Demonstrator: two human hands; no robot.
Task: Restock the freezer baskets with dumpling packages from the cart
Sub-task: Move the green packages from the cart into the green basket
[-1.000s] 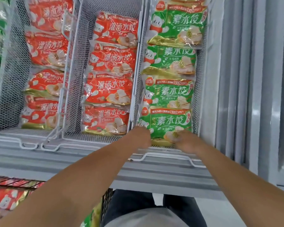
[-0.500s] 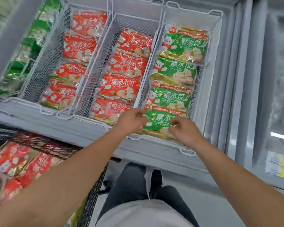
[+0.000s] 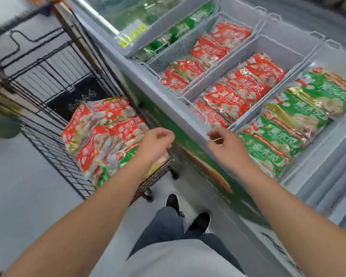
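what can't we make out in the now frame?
- Head view, cart: packs below the top layer are hidden by the pile; left hand covers some.
- Right hand: a thin pale strip at its fingers, too small to identify.
- Green packs: basket's far end cut by the right edge.
- Far-left basket: contents motion-blurred.
- Pack print: blurred, mostly unreadable.

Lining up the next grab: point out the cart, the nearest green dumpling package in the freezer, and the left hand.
cart (image 3: 48, 136): head view, on its black wire side wall.
nearest green dumpling package (image 3: 268, 154): head view, on its green front face.
left hand (image 3: 155, 143): head view, on the back of the hand.
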